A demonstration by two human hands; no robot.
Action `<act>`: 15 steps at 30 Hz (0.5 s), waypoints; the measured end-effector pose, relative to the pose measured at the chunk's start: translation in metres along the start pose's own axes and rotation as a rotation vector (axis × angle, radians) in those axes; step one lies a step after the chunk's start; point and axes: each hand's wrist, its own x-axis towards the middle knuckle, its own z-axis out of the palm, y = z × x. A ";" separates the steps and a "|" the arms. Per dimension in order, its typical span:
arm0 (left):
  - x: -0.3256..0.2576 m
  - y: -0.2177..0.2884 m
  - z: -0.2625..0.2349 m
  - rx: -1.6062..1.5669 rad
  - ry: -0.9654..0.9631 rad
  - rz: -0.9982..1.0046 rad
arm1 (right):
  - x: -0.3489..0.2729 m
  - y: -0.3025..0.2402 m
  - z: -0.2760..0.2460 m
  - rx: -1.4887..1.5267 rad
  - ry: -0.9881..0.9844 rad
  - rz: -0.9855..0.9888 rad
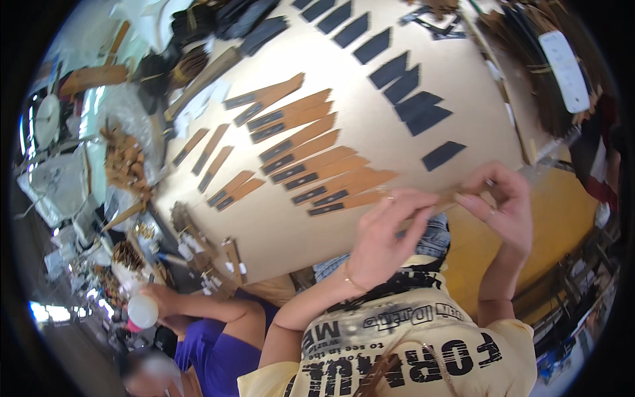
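Observation:
Both my hands are raised at the near right edge of the table (264,248). A thin brown strip (447,199), probably leather, runs between my fingertips and is partly hidden by them. My left hand (390,228) is closed in a pinch on one end. The other end is pinched by my right hand (501,205). Left of my hands, overlapping rows of tan leather strips (324,164) with dark end pieces lie on the table. Beyond them runs a diagonal line of black slant-cut pieces (423,112), and a single black piece (443,155) lies closest to my hands.
Dark strap bundles (261,36) lie at the far left of the table. More bundled strips with a white tag (564,73) stand at the far right. Plastic bags (126,119) and scraps crowd the left side. A co-worker in purple (218,344) sits at lower left, holding a white round object (142,311).

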 end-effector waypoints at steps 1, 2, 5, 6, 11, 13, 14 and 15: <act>0.001 -0.001 0.000 0.018 0.000 -0.026 | 0.002 0.001 0.002 -0.067 0.050 -0.010; 0.002 -0.002 0.000 0.033 -0.004 -0.052 | 0.005 0.002 0.004 -0.133 0.084 -0.049; 0.005 -0.002 0.001 0.114 -0.004 -0.098 | 0.016 0.004 0.009 -0.245 0.152 -0.118; 0.007 -0.002 0.002 0.158 0.002 -0.109 | 0.019 0.004 0.010 -0.250 0.147 -0.108; 0.016 -0.006 0.005 0.222 0.034 -0.113 | 0.031 0.003 0.012 -0.300 0.154 -0.126; 0.018 -0.007 0.007 0.202 0.069 -0.141 | 0.033 0.003 0.013 -0.280 0.162 -0.092; 0.018 -0.008 0.006 0.226 0.071 -0.129 | 0.033 0.003 0.013 -0.273 0.170 -0.071; 0.019 -0.009 0.006 0.247 0.070 -0.119 | 0.033 0.004 0.012 -0.269 0.170 -0.059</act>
